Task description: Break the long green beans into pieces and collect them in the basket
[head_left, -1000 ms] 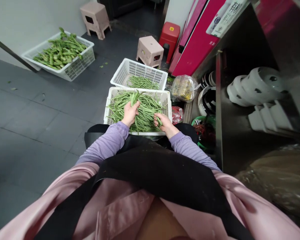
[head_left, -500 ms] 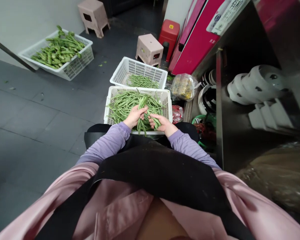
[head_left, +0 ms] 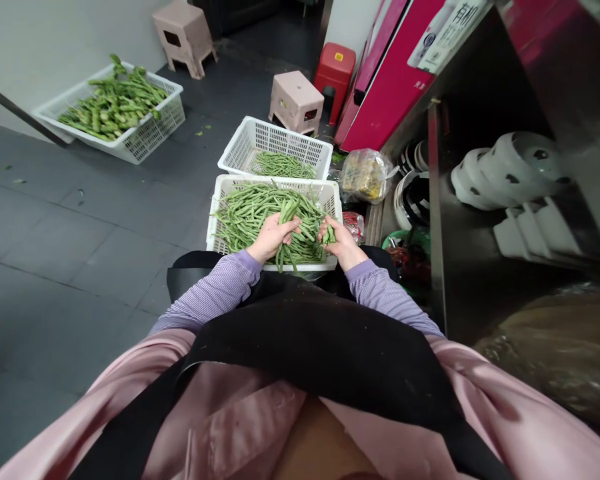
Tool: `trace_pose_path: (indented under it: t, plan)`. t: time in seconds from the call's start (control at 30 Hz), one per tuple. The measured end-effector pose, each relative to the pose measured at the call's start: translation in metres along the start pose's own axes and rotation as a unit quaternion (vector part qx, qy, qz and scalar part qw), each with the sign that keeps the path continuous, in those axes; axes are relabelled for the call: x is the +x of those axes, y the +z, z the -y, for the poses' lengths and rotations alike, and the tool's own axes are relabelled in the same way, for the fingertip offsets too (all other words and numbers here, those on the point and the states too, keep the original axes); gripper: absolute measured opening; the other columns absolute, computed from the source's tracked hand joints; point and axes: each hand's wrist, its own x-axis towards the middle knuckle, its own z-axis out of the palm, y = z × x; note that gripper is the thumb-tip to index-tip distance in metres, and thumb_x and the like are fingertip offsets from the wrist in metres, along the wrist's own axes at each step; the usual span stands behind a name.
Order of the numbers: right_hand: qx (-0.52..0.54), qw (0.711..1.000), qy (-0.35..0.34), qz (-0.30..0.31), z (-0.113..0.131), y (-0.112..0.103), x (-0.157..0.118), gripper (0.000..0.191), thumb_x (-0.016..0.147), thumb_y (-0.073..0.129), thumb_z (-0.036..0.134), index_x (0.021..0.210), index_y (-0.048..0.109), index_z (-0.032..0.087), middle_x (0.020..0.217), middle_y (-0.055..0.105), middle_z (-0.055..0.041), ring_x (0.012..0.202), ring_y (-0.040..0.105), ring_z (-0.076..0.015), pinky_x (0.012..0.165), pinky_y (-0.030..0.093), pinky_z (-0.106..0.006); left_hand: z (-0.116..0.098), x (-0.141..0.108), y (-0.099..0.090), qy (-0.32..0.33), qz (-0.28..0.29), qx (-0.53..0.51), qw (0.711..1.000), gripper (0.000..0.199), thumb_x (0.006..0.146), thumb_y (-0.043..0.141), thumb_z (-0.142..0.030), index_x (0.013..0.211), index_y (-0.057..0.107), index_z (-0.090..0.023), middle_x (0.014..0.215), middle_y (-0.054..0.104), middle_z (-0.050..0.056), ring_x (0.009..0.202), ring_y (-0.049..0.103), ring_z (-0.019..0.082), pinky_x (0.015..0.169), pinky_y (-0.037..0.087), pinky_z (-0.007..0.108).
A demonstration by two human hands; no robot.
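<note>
Fingers of the left hand (head_left: 275,236) are wrapped shut around a bunch of green beans (head_left: 288,212); those of the right hand (head_left: 345,245) are curled closed on a smaller cluster (head_left: 329,234). Both are held above the front perforated white basket (head_left: 211,228), heaped with loose green beans (head_left: 247,210). Behind it, fewer beans (head_left: 283,165) are contained in the rear basket (head_left: 290,139). Beyond, a pink plastic stool (head_left: 296,100) is placed.

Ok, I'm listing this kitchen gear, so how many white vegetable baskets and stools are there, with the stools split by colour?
White vegetable baskets: 3
Pale pink stools: 2
Red stool: 1
Total: 6
</note>
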Motion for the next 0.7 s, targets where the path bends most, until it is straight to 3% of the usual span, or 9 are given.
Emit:
trace_pose_path:
  t: [0.07,0.17,0.27,0.4,0.5,0.6,0.7]
  plan:
    - [-0.039,0.998,0.044,0.009,-0.003,0.005,-0.003,0.026,0.102,0.061,0.032,0.081,0.051,0.020,0.056,0.057,0.0048,0.044,0.055,-0.0094,0.044,0.048,-0.019,0.002,0.003,-0.001,-0.044,0.030,-0.007,0.999,0.018,0.078,0.077,-0.021,0.078,0.061,-0.014,0.061,0.065,-0.002,0.036,0.037,0.002,0.038,0.034,0.020]
    - [-0.092,0.988,0.095,0.082,-0.015,0.017,-0.010,0.021,0.104,0.057,0.033,0.089,0.058,0.019,0.062,0.063,0.0019,0.048,0.059,-0.0114,0.047,0.052,-0.022,0.006,0.006,-0.003,-0.061,0.017,0.005,0.998,0.021,0.078,0.078,-0.020,0.074,0.059,-0.014,0.056,0.061,-0.004,0.036,0.038,0.002,0.037,0.031,0.019]
    - [-0.082,0.983,0.093,0.139,-0.022,0.022,-0.013,0.014,0.104,0.055,0.029,0.094,0.060,0.019,0.061,0.059,0.0046,0.044,0.054,-0.0093,0.044,0.049,-0.019,0.009,0.008,-0.005,-0.050,-0.012,0.005,0.999,0.025,0.074,0.083,-0.020,0.077,0.059,-0.014,0.059,0.061,-0.004,0.038,0.040,0.002,0.038,0.029,0.019]
    - [-0.094,0.978,0.105,0.153,-0.021,0.017,-0.009,0.012,0.099,0.061,0.023,0.089,0.060,0.017,0.061,0.059,0.0038,0.047,0.056,-0.0083,0.044,0.048,-0.018,0.012,0.009,-0.007,-0.056,-0.012,-0.013,0.998,0.028,0.075,0.083,-0.024,0.079,0.057,-0.016,0.059,0.057,-0.005,0.038,0.036,0.002,0.040,0.030,0.020]
    - [-0.095,0.979,0.096,0.155,-0.023,0.018,-0.006,0.016,0.091,0.072,0.024,0.085,0.059,0.017,0.062,0.059,0.0041,0.047,0.054,-0.0076,0.043,0.046,-0.017,0.014,0.011,-0.008,-0.014,-0.045,0.078,0.996,0.020,0.080,0.076,-0.022,0.076,0.057,-0.017,0.061,0.059,-0.003,0.044,0.043,0.006,0.046,0.036,0.021]
    - [-0.121,0.982,0.058,0.131,-0.030,0.022,-0.008,0.026,0.081,0.082,0.024,0.080,0.057,0.018,0.060,0.057,0.0057,0.046,0.052,-0.0073,0.043,0.047,-0.019,0.017,0.011,-0.010,0.077,-0.077,0.308,0.945,0.014,0.079,0.070,-0.013,0.072,0.060,-0.019,0.069,0.065,0.001,0.066,0.061,0.014,0.065,0.048,0.025]
    - [-0.196,0.975,0.013,0.106,-0.035,0.019,-0.012,0.032,0.075,0.087,0.025,0.075,0.056,0.018,0.057,0.057,0.0053,0.044,0.052,-0.0085,0.042,0.047,-0.021,0.020,0.012,-0.013,0.114,-0.047,0.469,0.874,0.013,0.076,0.066,-0.007,0.072,0.064,-0.019,0.085,0.072,0.005,0.089,0.069,0.022,0.081,0.051,0.031]
